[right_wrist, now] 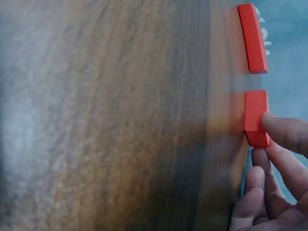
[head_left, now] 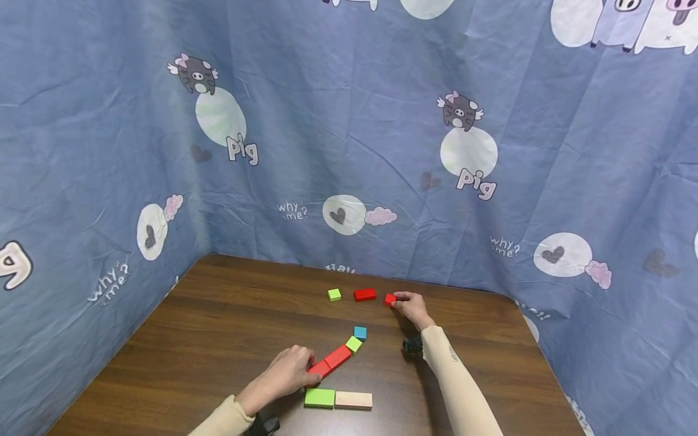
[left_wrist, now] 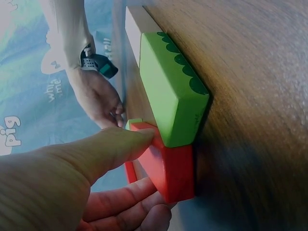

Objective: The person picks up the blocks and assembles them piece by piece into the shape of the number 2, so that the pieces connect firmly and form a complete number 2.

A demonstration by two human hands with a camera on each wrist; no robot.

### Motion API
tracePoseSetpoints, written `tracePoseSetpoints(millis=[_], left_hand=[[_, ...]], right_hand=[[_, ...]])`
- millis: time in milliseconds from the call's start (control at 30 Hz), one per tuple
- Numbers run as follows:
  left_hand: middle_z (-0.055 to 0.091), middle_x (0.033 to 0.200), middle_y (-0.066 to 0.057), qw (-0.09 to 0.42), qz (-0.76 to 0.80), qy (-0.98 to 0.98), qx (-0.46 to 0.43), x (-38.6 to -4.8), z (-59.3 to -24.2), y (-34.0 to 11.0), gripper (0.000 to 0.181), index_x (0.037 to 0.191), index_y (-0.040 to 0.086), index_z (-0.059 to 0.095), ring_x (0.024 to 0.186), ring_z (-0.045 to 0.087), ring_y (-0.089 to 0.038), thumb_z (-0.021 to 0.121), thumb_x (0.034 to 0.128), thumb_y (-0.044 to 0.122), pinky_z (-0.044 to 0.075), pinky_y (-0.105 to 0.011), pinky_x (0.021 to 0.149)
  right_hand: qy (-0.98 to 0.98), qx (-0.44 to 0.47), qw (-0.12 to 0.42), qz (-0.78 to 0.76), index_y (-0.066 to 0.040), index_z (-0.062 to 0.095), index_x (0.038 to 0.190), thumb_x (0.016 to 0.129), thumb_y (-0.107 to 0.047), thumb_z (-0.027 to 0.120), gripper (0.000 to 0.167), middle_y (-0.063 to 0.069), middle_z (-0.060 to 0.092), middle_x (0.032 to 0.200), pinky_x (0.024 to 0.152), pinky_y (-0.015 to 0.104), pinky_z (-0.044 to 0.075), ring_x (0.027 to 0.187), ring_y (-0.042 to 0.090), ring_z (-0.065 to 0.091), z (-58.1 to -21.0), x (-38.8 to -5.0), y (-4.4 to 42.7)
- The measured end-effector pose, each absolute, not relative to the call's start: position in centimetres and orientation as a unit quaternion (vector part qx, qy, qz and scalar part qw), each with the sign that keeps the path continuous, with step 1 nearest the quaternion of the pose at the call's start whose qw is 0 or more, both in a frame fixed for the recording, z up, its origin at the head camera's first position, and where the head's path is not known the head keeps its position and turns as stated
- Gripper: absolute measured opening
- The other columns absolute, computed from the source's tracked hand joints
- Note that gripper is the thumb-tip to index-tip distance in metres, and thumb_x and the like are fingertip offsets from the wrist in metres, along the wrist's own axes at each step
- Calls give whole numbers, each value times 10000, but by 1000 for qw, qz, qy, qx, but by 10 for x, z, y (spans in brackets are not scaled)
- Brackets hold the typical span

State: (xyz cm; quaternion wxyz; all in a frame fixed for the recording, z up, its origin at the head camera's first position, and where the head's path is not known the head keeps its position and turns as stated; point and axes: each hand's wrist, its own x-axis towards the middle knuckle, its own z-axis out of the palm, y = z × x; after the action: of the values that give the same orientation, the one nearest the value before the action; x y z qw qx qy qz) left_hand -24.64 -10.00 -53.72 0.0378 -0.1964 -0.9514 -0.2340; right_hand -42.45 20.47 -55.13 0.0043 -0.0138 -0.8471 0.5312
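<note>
My left hand (head_left: 288,369) grips the near red block (head_left: 320,368) between thumb and fingers; in the left wrist view that red block (left_wrist: 177,175) touches a green block (left_wrist: 168,91) with dark green scallops. From it a slanting row runs away across the table: another red block (head_left: 338,356), a small light-green block (head_left: 353,345) and a small blue block (head_left: 360,332). At the back right, my right hand (head_left: 414,309) pinches a small red block (head_left: 389,300), also visible as the red block (right_wrist: 256,110) between thumb and fingers in the right wrist view.
Along the back of the wooden table (head_left: 240,315) lie a longer red block (head_left: 365,294) and a small light-green block (head_left: 334,295). A plain wooden block (head_left: 353,400) adjoins the near green one. Behind the table hangs a blue patterned curtain (head_left: 327,151).
</note>
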Motion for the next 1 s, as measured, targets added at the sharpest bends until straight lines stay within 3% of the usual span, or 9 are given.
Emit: tracePoseSetpoints(millis=[400,1000], left_hand=[[413,565,110,30,-237,-951,-194,-248,-535,-100,242,643,143,573,509,342,-40,778,694,261,271,-233,453],[402,565,111,34,-231,-951,-204,-247,-537,-101,252,632,153,552,508,338,-38,767,689,270,275,-233,451]], right_hand=[[-867,11,6,499,-5,690,1104,820,-66,714,292,167,682,1149,830,283,437,1105,276,579,-549,-418,205],[-874,60,5,482,-24,707,1040,790,-60,748,256,145,709,1047,776,273,433,1004,253,613,-550,-410,203]])
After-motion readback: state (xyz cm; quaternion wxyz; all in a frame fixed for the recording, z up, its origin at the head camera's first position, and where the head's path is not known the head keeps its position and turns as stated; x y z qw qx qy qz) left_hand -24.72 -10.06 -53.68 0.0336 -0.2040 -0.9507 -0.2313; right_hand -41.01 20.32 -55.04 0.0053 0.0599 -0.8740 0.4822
